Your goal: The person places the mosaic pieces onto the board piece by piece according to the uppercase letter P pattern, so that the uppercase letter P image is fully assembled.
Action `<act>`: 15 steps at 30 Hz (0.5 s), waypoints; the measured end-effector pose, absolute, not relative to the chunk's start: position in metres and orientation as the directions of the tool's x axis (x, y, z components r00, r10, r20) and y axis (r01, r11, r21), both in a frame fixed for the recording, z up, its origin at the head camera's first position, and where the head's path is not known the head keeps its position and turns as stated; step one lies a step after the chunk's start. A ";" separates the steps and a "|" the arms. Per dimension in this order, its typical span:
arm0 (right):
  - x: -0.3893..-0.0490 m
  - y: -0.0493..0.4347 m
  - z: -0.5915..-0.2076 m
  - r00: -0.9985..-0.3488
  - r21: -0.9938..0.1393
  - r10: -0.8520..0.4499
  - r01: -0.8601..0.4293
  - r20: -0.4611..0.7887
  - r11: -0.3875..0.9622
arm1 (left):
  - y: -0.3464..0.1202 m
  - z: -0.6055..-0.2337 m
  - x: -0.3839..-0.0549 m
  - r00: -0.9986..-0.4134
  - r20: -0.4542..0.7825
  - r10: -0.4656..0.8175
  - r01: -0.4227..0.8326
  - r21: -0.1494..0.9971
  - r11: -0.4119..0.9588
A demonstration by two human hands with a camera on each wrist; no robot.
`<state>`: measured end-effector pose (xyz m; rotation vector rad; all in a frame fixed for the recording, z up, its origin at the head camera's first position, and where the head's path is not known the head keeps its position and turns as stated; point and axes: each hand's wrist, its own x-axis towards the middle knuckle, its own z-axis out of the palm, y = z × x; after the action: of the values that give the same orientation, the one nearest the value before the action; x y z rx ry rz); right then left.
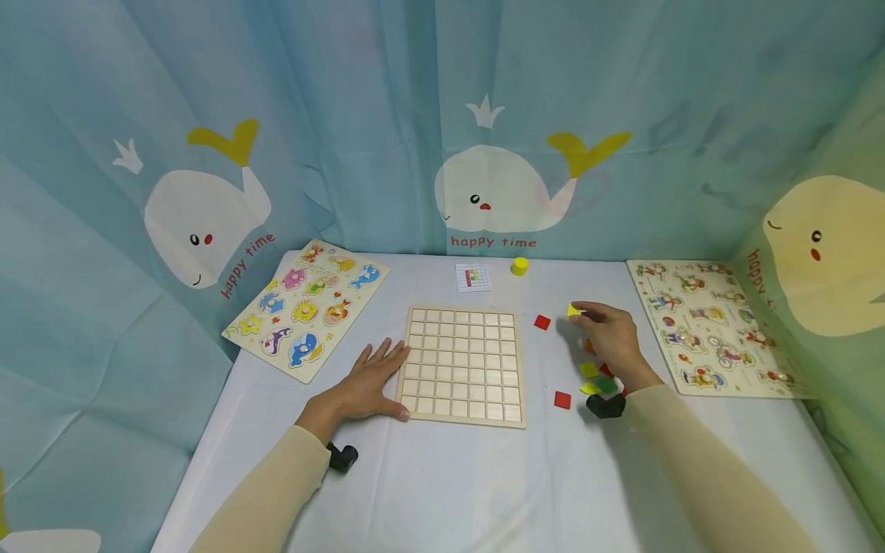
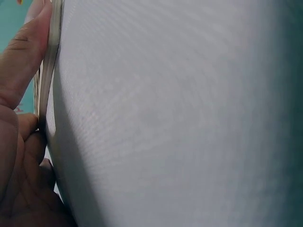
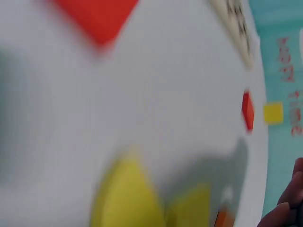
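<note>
A yellow tile (image 1: 573, 310) is pinched between the thumb and fingertips of my right hand (image 1: 608, 338), raised over the table to the right of a wooden grid board (image 1: 462, 367). Below that hand lie loose tiles, among them a green tile (image 1: 605, 385), a yellow tile (image 1: 588, 370) and an orange tile (image 1: 589, 346), partly covered by the hand. My left hand (image 1: 366, 384) rests with spread fingers at the board's left edge. In the left wrist view its thumb (image 2: 26, 52) lies against the board's side. The board's squares hold no tiles.
Two red tiles lie apart, one red tile (image 1: 542, 322) farther back and one red tile (image 1: 563, 400) nearer. Behind the board are a printed grid card (image 1: 473, 278) and a yellow cylinder (image 1: 520, 266). Picture puzzle boards flank the table: sea animals (image 1: 283, 307) left, figures (image 1: 712, 326) right.
</note>
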<state>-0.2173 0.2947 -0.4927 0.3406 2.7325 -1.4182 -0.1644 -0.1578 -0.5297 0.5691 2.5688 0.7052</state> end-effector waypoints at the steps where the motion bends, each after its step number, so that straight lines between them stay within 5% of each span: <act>1: -0.217 0.289 -0.492 -0.973 -0.810 0.184 0.219 -0.139 0.544 | -0.158 -0.529 -0.164 -0.830 -0.279 0.482 0.272 0.553 0.788; 15: -0.220 0.232 -0.493 -0.979 -0.888 0.184 0.156 -0.082 0.433 | -0.155 -0.524 -0.162 -0.834 -0.283 0.474 0.273 0.535 0.800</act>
<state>-0.2196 0.2324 -0.4934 0.3183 2.6815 -1.6572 -0.1618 -0.1547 -0.5240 0.5616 2.5800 0.6794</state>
